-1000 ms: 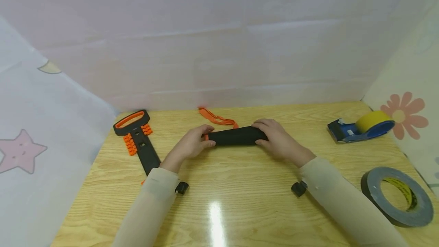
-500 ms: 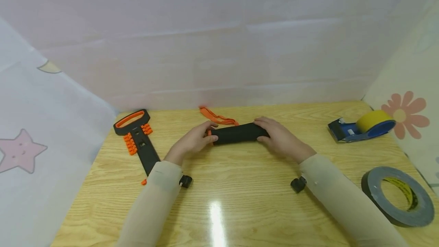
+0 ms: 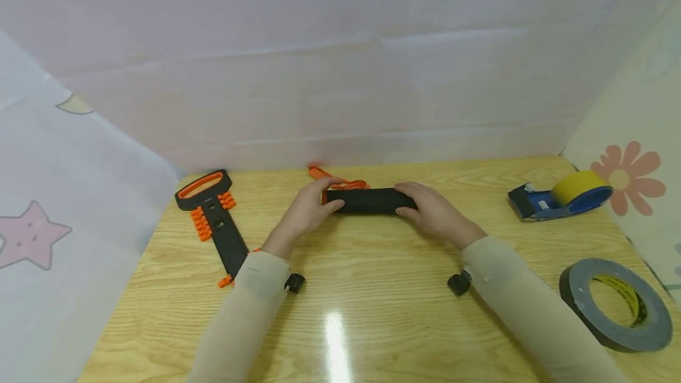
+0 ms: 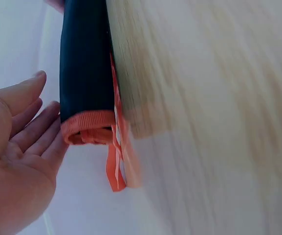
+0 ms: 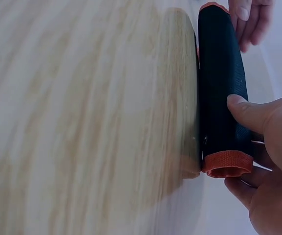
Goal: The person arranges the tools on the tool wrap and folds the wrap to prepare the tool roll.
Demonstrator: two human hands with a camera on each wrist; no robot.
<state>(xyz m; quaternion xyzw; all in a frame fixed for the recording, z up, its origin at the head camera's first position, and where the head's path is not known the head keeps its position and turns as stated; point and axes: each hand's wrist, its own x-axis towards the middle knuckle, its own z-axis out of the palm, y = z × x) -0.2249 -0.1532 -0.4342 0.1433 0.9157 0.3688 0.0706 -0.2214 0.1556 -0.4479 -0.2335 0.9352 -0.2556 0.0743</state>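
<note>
A black fabric roll (image 3: 369,201) with orange trim at both ends lies crosswise on the wooden table (image 3: 372,288), near the back wall. My left hand (image 3: 308,208) is at its left end; in the left wrist view the hand (image 4: 18,147) is flat, straight fingers touching the roll (image 4: 86,63) beside the orange hem. An orange strap (image 4: 115,166) trails from that end. My right hand (image 3: 428,208) grips the right end: the thumb of this hand (image 5: 265,161) presses on the roll (image 5: 221,88) and the fingers curl round its far side.
A black and orange tool (image 3: 215,217) lies at the left. At the right stand a blue tape dispenser (image 3: 564,197) with yellow tape and a grey tape roll (image 3: 617,303). Pale fabric walls close in the table on three sides.
The roll has moved away from me toward the back wall, onto the orange strap. Both hands went forward with it.
</note>
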